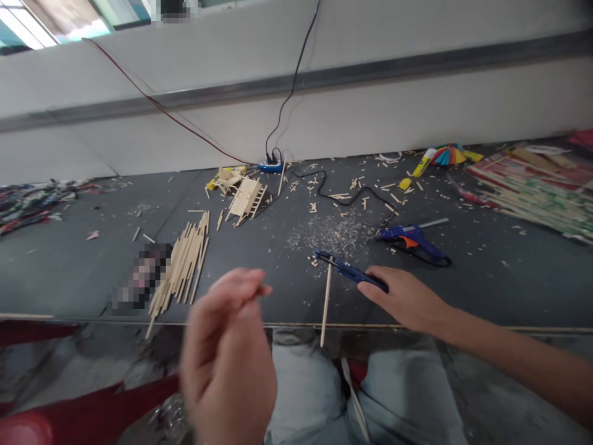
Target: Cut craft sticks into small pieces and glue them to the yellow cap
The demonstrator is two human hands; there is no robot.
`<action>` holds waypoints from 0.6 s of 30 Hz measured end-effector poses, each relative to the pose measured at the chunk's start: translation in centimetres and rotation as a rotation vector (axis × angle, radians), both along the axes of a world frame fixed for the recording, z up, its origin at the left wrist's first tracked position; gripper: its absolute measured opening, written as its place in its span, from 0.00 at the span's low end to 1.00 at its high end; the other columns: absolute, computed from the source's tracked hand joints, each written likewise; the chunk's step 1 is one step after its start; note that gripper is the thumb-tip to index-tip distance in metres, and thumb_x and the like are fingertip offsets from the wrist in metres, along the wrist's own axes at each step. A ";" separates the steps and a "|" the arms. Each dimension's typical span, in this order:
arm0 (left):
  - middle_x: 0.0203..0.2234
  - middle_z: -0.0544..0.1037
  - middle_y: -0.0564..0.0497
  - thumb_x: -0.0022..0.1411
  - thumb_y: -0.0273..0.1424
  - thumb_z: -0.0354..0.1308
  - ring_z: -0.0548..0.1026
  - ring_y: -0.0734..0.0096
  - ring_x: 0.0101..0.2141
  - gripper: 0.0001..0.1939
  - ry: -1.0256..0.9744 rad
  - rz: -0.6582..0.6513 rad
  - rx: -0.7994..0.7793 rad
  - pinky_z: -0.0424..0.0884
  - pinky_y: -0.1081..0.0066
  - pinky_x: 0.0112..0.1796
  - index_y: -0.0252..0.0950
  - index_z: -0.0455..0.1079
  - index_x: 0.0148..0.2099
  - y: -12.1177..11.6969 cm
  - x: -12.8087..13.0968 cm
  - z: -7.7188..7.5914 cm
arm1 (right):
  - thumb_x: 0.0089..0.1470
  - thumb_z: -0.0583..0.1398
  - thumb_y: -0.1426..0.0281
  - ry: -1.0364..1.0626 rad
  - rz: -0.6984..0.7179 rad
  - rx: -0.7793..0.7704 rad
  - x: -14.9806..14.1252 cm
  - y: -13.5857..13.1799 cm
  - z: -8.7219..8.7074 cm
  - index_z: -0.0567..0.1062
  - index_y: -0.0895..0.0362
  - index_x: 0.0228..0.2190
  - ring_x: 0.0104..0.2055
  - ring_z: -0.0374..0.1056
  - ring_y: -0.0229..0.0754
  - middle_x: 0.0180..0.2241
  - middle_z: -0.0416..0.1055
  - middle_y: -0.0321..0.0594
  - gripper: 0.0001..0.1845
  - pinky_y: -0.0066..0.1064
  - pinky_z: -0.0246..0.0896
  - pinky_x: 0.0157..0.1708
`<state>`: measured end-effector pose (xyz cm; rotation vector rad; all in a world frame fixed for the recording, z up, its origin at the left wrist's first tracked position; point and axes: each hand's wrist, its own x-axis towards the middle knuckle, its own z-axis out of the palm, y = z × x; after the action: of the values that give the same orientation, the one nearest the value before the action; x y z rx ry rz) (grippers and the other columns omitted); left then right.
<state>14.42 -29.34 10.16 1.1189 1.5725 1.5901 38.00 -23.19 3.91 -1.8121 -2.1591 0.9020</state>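
My right hand [398, 293] is closed around a slim blue utility knife [354, 272], its far end pointing left over the dark tabletop. A thin wooden stick [327, 303] lies at the knife's front part, its near end jutting past the table edge above my lap. Close to the camera, my left hand [231, 358] is raised with fingers curled and tips pressed together. Motion blurs it, and anything between its fingertips is hidden. To its left, a bundle of similar sticks [183, 262] rests on the table.
A blue glue gun [412, 238] with an orange trigger lies at right. Behind are a small stick-built model [245, 198] and a power strip [271, 165] with cables. Stick offcuts [340, 233] litter the middle. Printed sheets and sticks [532, 185] fill the far right.
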 end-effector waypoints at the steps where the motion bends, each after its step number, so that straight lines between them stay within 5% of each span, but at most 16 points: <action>1: 0.47 0.70 0.53 0.58 0.34 0.54 0.70 0.69 0.44 0.10 0.019 -0.013 -0.007 0.67 0.70 0.45 0.44 0.67 0.44 1.2 1.0 -0.5 | 0.57 0.47 0.51 -0.001 -0.001 0.005 0.0 0.0 0.1 0.69 0.55 0.29 0.31 0.67 0.43 0.28 0.72 0.40 0.23 0.31 0.52 0.29; 5: 0.49 0.69 0.48 0.59 0.32 0.54 0.69 0.68 0.47 0.18 0.040 -0.339 -0.269 0.65 0.70 0.47 0.40 0.63 0.52 4.0 3.7 -3.9 | 0.57 0.48 0.52 0.003 -0.002 0.046 0.0 0.1 0.3 0.70 0.55 0.32 0.34 0.68 0.45 0.32 0.72 0.41 0.22 0.32 0.54 0.32; 8: 0.45 0.72 0.47 0.61 0.34 0.51 0.70 0.69 0.45 0.16 -0.018 -0.502 -0.315 0.65 0.71 0.46 0.38 0.64 0.51 4.1 4.3 -5.8 | 0.57 0.48 0.51 0.008 0.001 0.075 -0.2 0.1 0.5 0.70 0.55 0.32 0.35 0.68 0.45 0.32 0.72 0.41 0.23 0.32 0.54 0.33; 13: 0.34 0.73 0.50 0.64 0.38 0.46 0.69 0.74 0.29 0.17 -0.010 -0.558 -0.341 0.65 0.76 0.26 0.39 0.64 0.52 3.9 4.5 -6.3 | 0.56 0.48 0.50 -0.005 0.015 0.076 -0.4 0.0 0.3 0.71 0.56 0.34 0.35 0.67 0.45 0.34 0.72 0.43 0.24 0.32 0.55 0.33; 18: 0.26 0.69 0.53 0.65 0.38 0.45 0.64 0.76 0.25 0.17 0.064 -0.502 -0.298 0.61 0.77 0.26 0.37 0.66 0.51 4.0 4.6 -6.8 | 0.56 0.49 0.51 0.013 0.018 0.076 -0.6 0.0 0.3 0.71 0.55 0.36 0.36 0.67 0.46 0.34 0.72 0.41 0.22 0.33 0.55 0.34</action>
<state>19.04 -25.33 3.36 1.2769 1.3694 0.9666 37.40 -23.15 4.26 -1.7494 -2.1750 0.8216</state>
